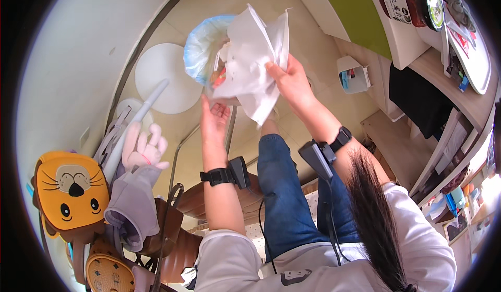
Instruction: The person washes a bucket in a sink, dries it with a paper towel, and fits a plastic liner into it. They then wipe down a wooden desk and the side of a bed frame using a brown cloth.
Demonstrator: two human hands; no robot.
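A creased white sheet or flattened bag (250,57), paper or thin plastic, is pinched along its right edge by my right hand (292,81), thumb on top. It hangs over a bin with a pale blue plastic liner (201,49), hiding much of the opening. Inside the liner some red and brown scraps show. My left hand (215,116) is palm up just below the sheet's lower left, thumb apart and fingers loosely bent, with no grip on anything visible. Both wrists carry black strapped devices.
A round white disc (167,78) is on the tiled floor left of the bin. Bags, including a yellow lion-faced one (73,187), and a pink plush toy (145,148) hang at left. At right is a desk with a red-filled jar (412,5) and a small white holder (354,75).
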